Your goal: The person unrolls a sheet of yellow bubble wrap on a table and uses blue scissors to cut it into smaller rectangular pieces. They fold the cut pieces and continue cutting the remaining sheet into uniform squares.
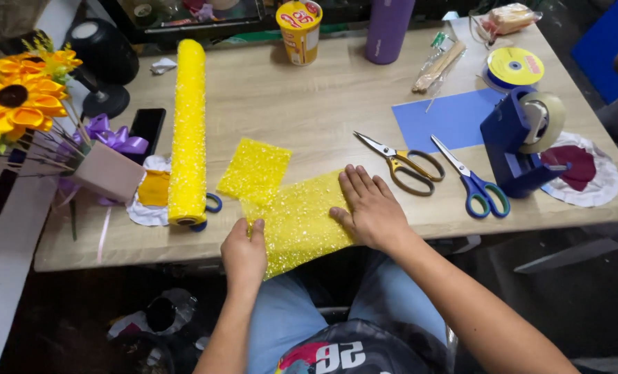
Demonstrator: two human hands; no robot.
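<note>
A cut piece of yellow glittery mesh lies over the front edge of the wooden table. My left hand pinches its near left edge. Flat on its right part rests my right hand, fingers spread, pressing it to the table. A smaller square of the same yellow mesh lies just behind it, overlapping its far left corner. To the left, a long roll of yellow mesh lies lengthwise on the table.
Gold-handled scissors and blue-handled scissors lie right of my right hand. Further right stand a blue tape dispenser, blue paper and a yellow ribbon spool. An artificial sunflower and pink box sit left.
</note>
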